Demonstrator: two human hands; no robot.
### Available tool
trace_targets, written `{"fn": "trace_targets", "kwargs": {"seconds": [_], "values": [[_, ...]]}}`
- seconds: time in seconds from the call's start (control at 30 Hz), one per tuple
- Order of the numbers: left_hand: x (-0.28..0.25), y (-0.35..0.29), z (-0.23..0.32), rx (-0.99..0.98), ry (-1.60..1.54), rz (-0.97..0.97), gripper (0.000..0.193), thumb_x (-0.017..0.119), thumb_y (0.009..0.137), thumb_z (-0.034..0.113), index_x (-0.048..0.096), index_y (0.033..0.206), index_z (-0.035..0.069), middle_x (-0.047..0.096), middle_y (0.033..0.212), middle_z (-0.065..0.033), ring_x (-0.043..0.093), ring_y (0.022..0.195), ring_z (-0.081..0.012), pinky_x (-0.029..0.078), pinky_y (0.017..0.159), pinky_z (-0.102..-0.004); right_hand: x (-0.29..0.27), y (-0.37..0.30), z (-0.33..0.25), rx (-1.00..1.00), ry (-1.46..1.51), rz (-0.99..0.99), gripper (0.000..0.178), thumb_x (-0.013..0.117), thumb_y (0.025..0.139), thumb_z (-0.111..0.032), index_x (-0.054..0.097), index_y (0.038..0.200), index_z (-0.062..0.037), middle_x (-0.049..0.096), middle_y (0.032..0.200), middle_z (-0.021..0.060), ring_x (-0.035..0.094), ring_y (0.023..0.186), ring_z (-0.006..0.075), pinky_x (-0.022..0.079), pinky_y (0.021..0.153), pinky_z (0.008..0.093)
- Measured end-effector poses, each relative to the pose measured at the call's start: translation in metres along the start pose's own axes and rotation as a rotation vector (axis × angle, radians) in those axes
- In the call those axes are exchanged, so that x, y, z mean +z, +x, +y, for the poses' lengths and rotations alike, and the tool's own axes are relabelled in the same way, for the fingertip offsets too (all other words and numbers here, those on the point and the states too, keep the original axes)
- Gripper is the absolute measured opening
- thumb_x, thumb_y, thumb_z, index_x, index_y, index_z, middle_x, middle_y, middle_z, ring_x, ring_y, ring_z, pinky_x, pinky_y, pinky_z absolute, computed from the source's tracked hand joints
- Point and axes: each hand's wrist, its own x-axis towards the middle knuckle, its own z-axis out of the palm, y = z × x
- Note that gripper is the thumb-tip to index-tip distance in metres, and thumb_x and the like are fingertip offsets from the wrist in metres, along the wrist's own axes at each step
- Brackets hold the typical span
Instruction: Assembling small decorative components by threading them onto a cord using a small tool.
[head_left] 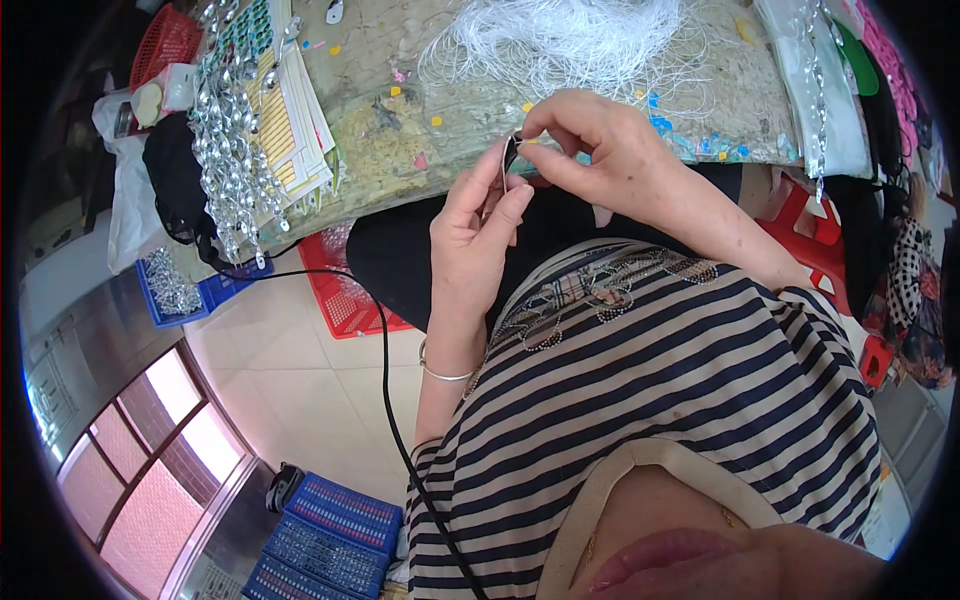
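Pinching a small dark piece with a pale edge [508, 160], a person in a striped top [640, 350] works at a bench [380, 160]. The piece is held above the bench's near edge; its exact kind is hard to tell. The left hand [475, 225] grips its lower part between thumb and fingers; the right hand [600, 145] has thumb and forefinger closed at its upper end. Loose white thread [560, 40] spreads toward the far edge. At the near left corner, twisted silver strands [228, 150] hang over, beside fanned paper cards [300, 125]. A pale plastic bag [845, 130] lies at the right end.
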Motion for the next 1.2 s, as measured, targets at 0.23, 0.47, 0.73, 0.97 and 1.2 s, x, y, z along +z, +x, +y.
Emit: {"fn": "trace_targets", "kwargs": {"seconds": [0.23,0.47,0.73,0.97,1.2], "values": [[0.0,-0.001,-0.004,0.252,0.341,-0.001,0.041,0.065,0.081,-0.001,0.059,0.121,0.005,0.055,0.087,-0.0046,0.053,0.078,-0.0122,0.044,0.07,-0.0227,-0.002,0.006,-0.003,0.016,0.147,0.022,0.008,0.065,0.083,-0.01,0.062,0.088,-0.0045,0.051,0.082,0.0024,0.047,0.061,0.0076,0.037,0.052,0.0215],[-0.008,-0.01,-0.002,0.215,0.416,-0.024,0.041,0.065,0.08,-0.001,0.06,0.12,0.006,0.057,0.086,-0.0048,0.054,0.078,-0.0116,0.044,0.07,-0.0223,-0.002,0.001,-0.002,0.173,0.401,-0.09,0.004,0.062,0.086,-0.006,0.061,0.085,-0.0024,0.052,0.087,0.0025,0.05,0.069,0.0091,0.041,0.059,0.0214],[-0.007,-0.007,-0.005,0.163,0.232,-0.102,0.028,0.063,0.084,0.002,0.063,0.112,0.002,0.06,0.102,-0.0051,0.055,0.084,-0.0099,0.045,0.072,-0.0213,0.009,-0.006,-0.003,0.158,0.48,-0.167,0.006,0.067,0.084,-0.011,0.064,0.087,-0.0065,0.049,0.089,0.0025,0.047,0.075,0.0095,0.038,0.063,0.0224],[-0.003,-0.005,-0.001,0.023,0.146,-0.041,0.014,0.065,0.084,0.006,0.069,0.097,0.002,0.063,0.1,-0.0034,0.056,0.078,-0.0063,0.045,0.061,-0.0189,0.002,-0.008,-0.003,0.177,0.457,-0.21,0.01,0.067,0.084,-0.013,0.064,0.089,-0.0056,0.05,0.091,0.0025,0.044,0.071,0.0085,0.037,0.06,0.022],[-0.022,-0.028,-0.003,-0.042,0.192,0.098,0.017,0.063,0.083,0.002,0.069,0.099,0.0,0.064,0.103,-0.0083,0.058,0.077,-0.0097,0.045,0.063,-0.0207,-0.021,-0.019,0.021,-0.081,0.085,-0.239,0.01,0.07,0.076,-0.009,0.065,0.083,-0.0028,0.057,0.076,0.0096,0.058,0.072,0.0252,0.045,0.062,0.0321]]}}
